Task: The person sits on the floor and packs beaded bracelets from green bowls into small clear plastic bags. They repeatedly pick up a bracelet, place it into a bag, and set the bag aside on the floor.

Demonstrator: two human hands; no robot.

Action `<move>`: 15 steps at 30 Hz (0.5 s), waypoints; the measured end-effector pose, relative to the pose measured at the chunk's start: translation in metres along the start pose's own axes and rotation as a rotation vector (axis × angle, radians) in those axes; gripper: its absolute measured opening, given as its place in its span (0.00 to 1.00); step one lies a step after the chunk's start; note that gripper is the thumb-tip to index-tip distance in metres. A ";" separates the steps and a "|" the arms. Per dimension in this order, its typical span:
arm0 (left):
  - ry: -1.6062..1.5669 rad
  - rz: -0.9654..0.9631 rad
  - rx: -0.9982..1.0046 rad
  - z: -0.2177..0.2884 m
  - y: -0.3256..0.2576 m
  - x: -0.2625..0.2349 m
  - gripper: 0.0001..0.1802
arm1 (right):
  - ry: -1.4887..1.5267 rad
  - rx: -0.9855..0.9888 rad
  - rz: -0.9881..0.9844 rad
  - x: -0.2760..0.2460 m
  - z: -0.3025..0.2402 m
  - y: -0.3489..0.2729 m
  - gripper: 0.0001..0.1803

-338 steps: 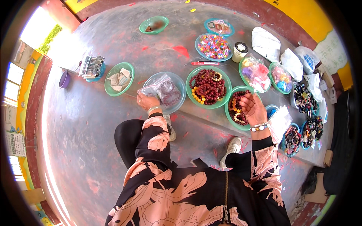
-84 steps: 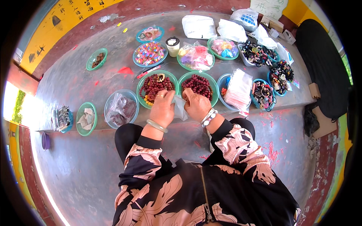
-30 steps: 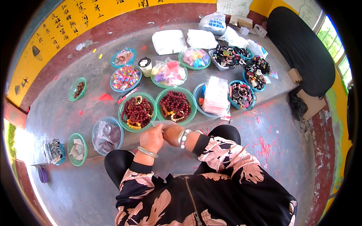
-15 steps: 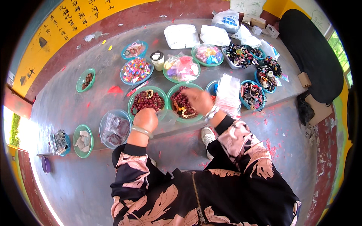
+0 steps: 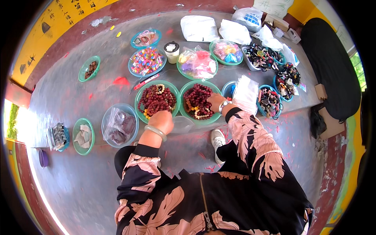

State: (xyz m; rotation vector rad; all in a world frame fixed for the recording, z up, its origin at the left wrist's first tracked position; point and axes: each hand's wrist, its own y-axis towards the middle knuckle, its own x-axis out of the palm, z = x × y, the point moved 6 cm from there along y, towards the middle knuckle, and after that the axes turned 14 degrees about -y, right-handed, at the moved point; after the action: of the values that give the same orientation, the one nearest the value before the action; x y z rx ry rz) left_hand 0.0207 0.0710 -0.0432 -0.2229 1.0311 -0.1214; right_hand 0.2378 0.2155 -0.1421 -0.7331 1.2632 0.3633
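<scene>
My left hand is closed at the front edge of the left green basket, gripping a clear plastic bag that spreads out to its right. Dark red beaded bracelets fill that basket, with a few pale and yellow beads among them. Beside it stands a second green basket, holding a similar heap of dark red beaded bracelets. My right hand reaches over this basket's right side and touches the beads. Its fingertips are hidden, so I cannot tell whether they grip any.
Behind are baskets of colourful beads and bagged pieces, plus a lidded cup. To the right lie clear bags and baskets of dark hair ties. A blue basin with bagged beads stands left, near the ledge's front edge.
My right hand has gone from above the right green basket down to the beads at its right side. My left hand still holds the clear bag. The whole view has shifted slightly.
</scene>
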 end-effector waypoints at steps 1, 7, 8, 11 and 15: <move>0.005 0.028 0.009 -0.003 0.000 -0.001 0.12 | -0.044 0.015 0.031 -0.008 -0.008 -0.003 0.17; -0.046 0.055 0.070 0.004 0.001 -0.008 0.12 | -0.086 0.067 0.180 0.006 -0.004 -0.001 0.13; -0.050 0.043 0.056 0.003 0.001 -0.008 0.11 | -0.038 0.065 0.182 0.008 -0.003 0.003 0.12; -0.061 0.024 0.024 0.003 -0.003 -0.013 0.09 | 0.287 0.041 0.209 -0.011 0.005 0.013 0.09; -0.060 0.007 0.039 0.011 -0.001 -0.013 0.09 | 1.142 0.166 0.217 -0.019 0.034 0.017 0.07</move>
State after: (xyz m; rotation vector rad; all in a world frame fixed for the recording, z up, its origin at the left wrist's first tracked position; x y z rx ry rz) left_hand 0.0235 0.0738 -0.0267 -0.1865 0.9690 -0.1274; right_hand 0.2462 0.2531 -0.1247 -0.6616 2.4272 -0.0331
